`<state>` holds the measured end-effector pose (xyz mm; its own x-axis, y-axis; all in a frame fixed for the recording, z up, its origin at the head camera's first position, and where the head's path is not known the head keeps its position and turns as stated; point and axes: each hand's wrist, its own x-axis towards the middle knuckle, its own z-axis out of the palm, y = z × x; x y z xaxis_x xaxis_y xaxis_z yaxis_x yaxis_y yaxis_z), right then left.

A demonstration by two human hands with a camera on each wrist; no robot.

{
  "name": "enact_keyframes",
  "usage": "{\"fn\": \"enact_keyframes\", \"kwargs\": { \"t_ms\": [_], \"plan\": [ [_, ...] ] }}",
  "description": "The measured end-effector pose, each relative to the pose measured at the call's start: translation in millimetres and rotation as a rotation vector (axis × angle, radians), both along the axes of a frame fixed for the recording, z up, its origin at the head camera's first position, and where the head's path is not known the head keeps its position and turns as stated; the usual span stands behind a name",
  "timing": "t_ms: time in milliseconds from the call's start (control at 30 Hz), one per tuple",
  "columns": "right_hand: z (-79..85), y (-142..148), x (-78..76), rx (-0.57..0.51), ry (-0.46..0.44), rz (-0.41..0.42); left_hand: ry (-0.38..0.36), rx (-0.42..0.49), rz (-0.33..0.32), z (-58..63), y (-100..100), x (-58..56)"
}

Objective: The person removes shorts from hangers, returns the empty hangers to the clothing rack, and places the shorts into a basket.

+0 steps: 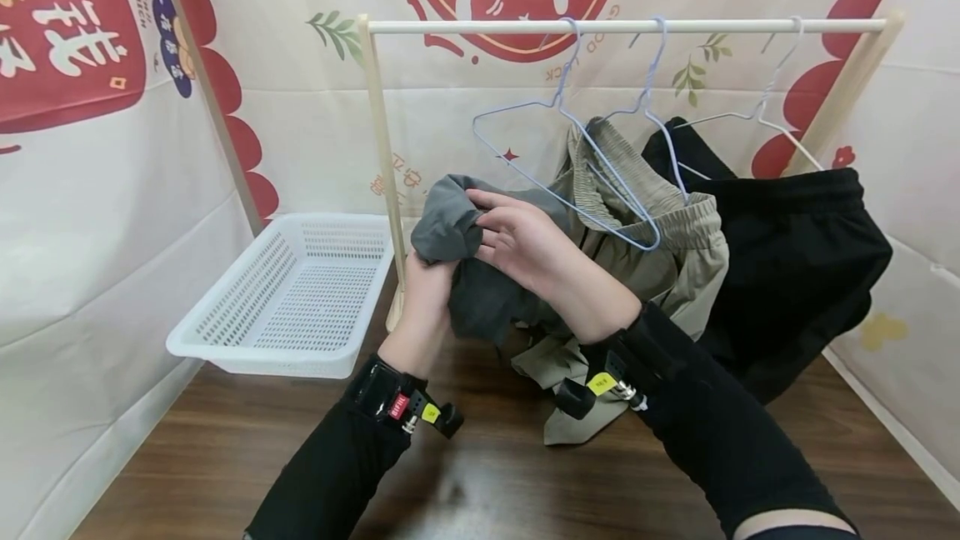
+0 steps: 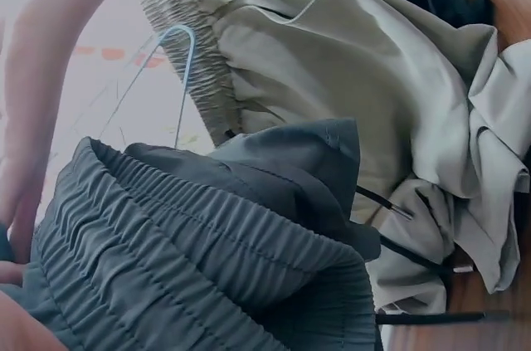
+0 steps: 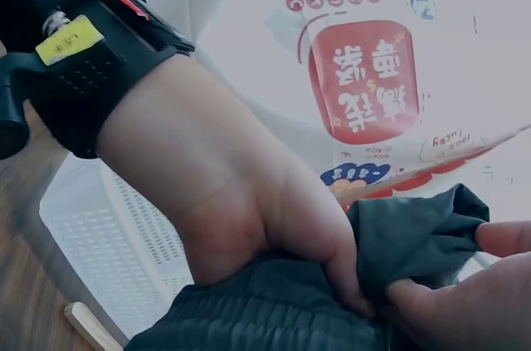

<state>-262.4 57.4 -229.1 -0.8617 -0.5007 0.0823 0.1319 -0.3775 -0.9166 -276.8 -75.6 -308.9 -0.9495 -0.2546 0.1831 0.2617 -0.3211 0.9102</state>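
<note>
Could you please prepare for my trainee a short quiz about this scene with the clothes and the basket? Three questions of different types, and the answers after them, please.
1. Which garment covers most of the left hand in the head view?

2. True or false: in the head view, the beige garment is between the basket and the black garment.

3. How many hangers are hooked over the bar?
A) two
B) three
C) five

Key:
1. The grey garment.
2. True.
3. B.
</note>
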Motion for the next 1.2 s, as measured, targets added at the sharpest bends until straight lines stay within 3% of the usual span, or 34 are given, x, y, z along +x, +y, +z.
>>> {"fn": "enact_keyframes", "kwargs": {
  "t_ms": [267, 400, 567, 800, 1033, 1200],
  "plan": [
    [-10.9, 27, 8.0, -0.077, 0.020, 0.027, -0.106, 0.213, 0.019, 9.6, -22, -1.1],
    [-12.6, 44, 13.8, -0.045, 0.099, -0.033, -0.114, 0.277, -0.002, 16.6, -36, 0.8],
    [-17.2, 63, 20.7, -0.016, 0.185, -0.142, -0.095, 0.323, 0.000, 25.0, -52, 3.1],
    [-33.7, 80, 24.6, -0.023, 0.206, -0.167, -0.016, 0.414, 0.069, 31.4, -72, 2.2],
    [-53.6, 87, 25.8, 0.095, 0.289, -0.175, 0.076, 0.507, 0.031, 36.1, -96, 5.7],
    [-67.3, 88, 29.1, 0.227, 0.354, -0.200, 0.105, 0.514, 0.012, 38.4, -113, 9.4]
  ]
}}
